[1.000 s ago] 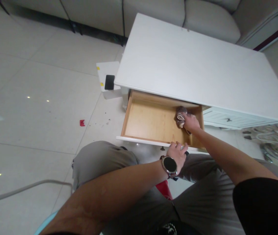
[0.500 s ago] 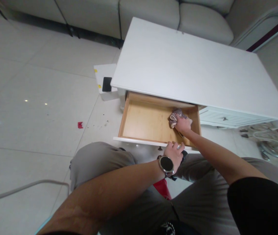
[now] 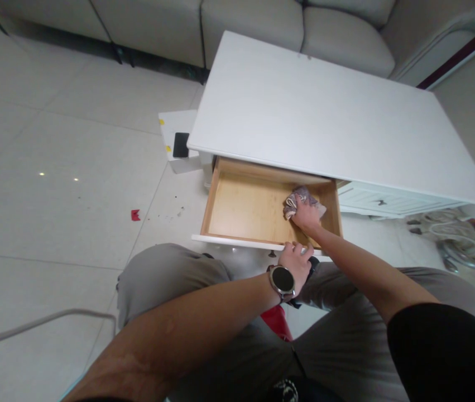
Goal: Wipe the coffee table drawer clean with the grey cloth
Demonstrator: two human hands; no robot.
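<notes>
A pulled-out wooden drawer (image 3: 245,209) juts from the white low table (image 3: 329,117). Inside it, toward the right end, my right hand (image 3: 307,218) presses a bunched grey-purple patterned cloth (image 3: 291,204) against the bottom, fingers closed on it. My left hand (image 3: 296,262), with a watch (image 3: 282,280) on the wrist, grips the top edge of the drawer front (image 3: 237,242), its fingers hooked over the rim. Just left of that hand, a dark knob (image 3: 272,254) sticks out of the drawer front.
A white box (image 3: 174,120) with a black phone-like slab (image 3: 181,145) on it stands by the table's left end. Behind is a grey sofa (image 3: 254,33). A red scrap (image 3: 135,215) lies on the tiled floor, and a coiled hose or cable (image 3: 450,234) sits at right.
My right hand has slid the cloth slightly left along the drawer bottom. My left hand keeps its place on the drawer front. The whole view has shifted a little.
</notes>
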